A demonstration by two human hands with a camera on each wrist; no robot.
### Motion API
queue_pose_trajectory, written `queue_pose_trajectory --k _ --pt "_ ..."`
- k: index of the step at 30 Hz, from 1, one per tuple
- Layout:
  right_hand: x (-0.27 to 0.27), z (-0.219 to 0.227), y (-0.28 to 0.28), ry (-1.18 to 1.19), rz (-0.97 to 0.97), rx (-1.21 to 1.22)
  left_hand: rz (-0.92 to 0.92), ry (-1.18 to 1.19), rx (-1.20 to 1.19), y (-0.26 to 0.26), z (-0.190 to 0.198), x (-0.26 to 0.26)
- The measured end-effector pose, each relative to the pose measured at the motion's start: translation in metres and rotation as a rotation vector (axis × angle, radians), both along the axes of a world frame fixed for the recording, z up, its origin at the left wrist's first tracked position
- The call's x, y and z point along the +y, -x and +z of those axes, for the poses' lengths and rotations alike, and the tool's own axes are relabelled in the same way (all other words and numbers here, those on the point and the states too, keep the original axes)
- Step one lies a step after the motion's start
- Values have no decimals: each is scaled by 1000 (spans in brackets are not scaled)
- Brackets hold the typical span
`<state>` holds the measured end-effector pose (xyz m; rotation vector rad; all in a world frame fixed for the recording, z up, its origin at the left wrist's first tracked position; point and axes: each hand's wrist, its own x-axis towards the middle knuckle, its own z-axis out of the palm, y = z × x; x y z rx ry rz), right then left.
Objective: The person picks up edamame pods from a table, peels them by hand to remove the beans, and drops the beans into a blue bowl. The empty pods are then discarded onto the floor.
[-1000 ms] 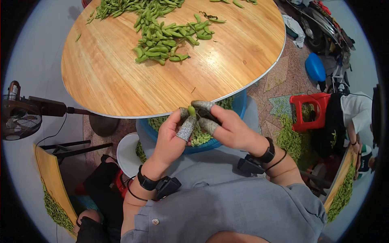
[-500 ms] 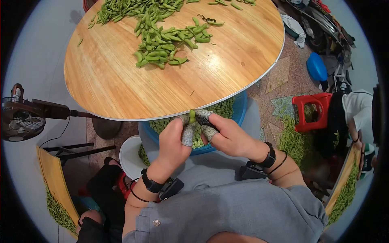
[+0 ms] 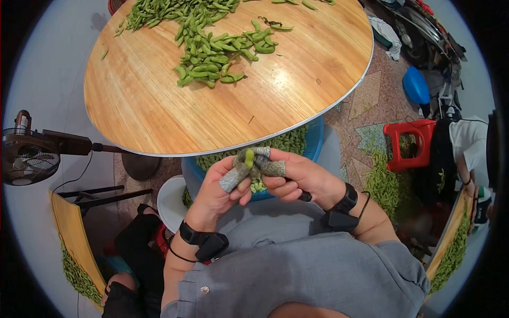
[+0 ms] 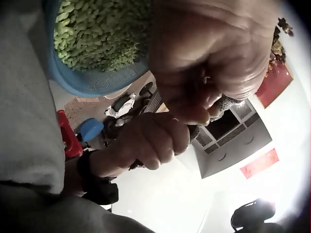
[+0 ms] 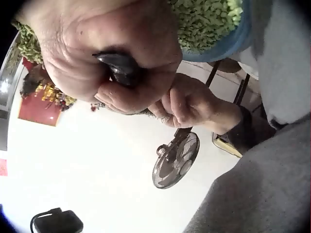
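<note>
Close together over a blue basin (image 3: 317,153) of shelled green soybeans (image 4: 99,36), both hands work at one edamame pod. My left hand (image 3: 216,185) pinches the green pod (image 3: 249,158) between thumb and forefinger, both wrapped in grey speckled covers. My right hand (image 3: 305,180), also with covered thumb and forefinger, meets the pod from the other side. Its curled fingers hold a black tool handle (image 5: 121,68) against the palm; the handle's end pokes out below that hand in the head view, and the tool's working end is hidden.
A round wooden table (image 3: 175,119) stands just ahead, with a pile of edamame pods (image 3: 204,55). At left are a fan (image 3: 32,153) and a white bucket (image 3: 172,206). A red stool (image 3: 408,146) and scattered pods (image 3: 382,183) are on the floor at right.
The right hand has turned and its lower fingers have curled in, bringing the black handle's end into sight. The left thumb has shifted along the pod, which stays between the hands.
</note>
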<state>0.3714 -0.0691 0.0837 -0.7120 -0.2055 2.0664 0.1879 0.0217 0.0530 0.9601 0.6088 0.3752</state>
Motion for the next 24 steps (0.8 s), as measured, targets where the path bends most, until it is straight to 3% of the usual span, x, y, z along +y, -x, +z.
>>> queue_pose_trajectory --k 3,5,6,8,9,11,12,14,15,16,17,19,21,22,24 --pt "-1 2 10 10 -20 -216 -26 -127 103 -2 -8 0" --pt "-2 0 14 12 -13 -332 44 -1337 293 0 -18 1" --pt "-1 -2 14 19 -27 -343 43 -1338 297 0 -18 1" --pt "-1 -6 14 23 -42 -353 66 -1656 334 1 -18 1" --pt "-3 -8 15 5 -49 -329 67 -1658 334 1 -15 -1" --pt "-6 -14 13 -11 -56 -304 15 -280 154 3 -10 -7" --pt "-8 -17 12 -18 -52 -287 14 -279 155 4 -12 -9" --pt "-9 -22 9 -27 -48 -269 72 147 -60 4 -17 -9" --pt "-8 -24 7 -54 -19 -433 71 149 -58 3 -16 -9" --pt "-8 -28 6 -81 12 -596 -24 -185 168 3 -14 -9" --pt "-7 -41 5 -81 13 -596 -122 -520 393 2 -14 -10" --pt "-2 -71 5 -492 -210 -1282 -153 -562 367 2 -17 -13" --pt "3 -68 5 -482 -219 -1252 -202 -651 316 3 -25 -14" --pt "3 -60 5 -427 -183 -1130 -163 -314 233 7 -30 -14" --pt "2 -55 5 -274 -56 -989 -95 -251 216 9 -35 -15"
